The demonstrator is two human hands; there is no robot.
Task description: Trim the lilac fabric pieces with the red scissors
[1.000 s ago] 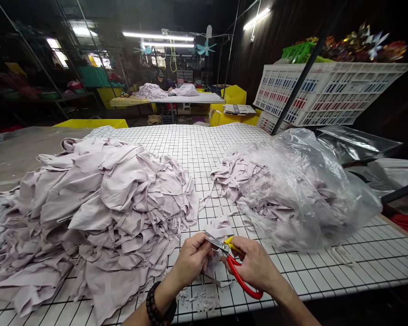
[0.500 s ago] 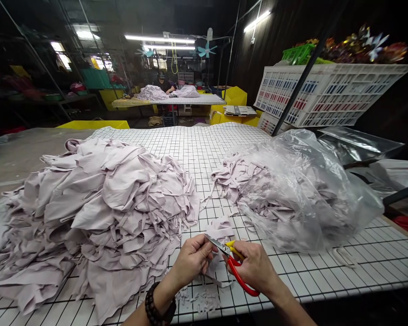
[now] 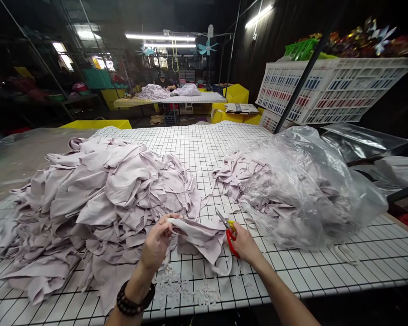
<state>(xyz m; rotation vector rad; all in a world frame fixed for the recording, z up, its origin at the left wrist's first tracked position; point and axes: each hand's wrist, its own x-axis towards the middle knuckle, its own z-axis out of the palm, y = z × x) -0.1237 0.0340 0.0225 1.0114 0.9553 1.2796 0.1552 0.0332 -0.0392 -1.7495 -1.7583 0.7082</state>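
My left hand (image 3: 156,244) pinches one end of a pale lilac fabric piece (image 3: 200,237) and holds it stretched above the gridded table (image 3: 197,145). My right hand (image 3: 243,244) grips red-handled scissors (image 3: 228,228) with blades pointing up and left, and also holds the fabric piece's other end. A dark bead bracelet (image 3: 132,301) sits on my left wrist. Small fabric snippets (image 3: 190,290) lie scattered on the table just below my hands.
A big heap of lilac fabric (image 3: 98,203) fills the left. A clear plastic bag (image 3: 309,190) of similar pieces lies to the right. White crates (image 3: 329,90) stand at the back right. A person (image 3: 163,81) works at a far table. Yellow bins (image 3: 236,95) stand beyond.
Both hands have moved up and apart. The left hand has let go near the blades and now holds a larger fabric piece stretched between the hands. The scissors have tilted upward.
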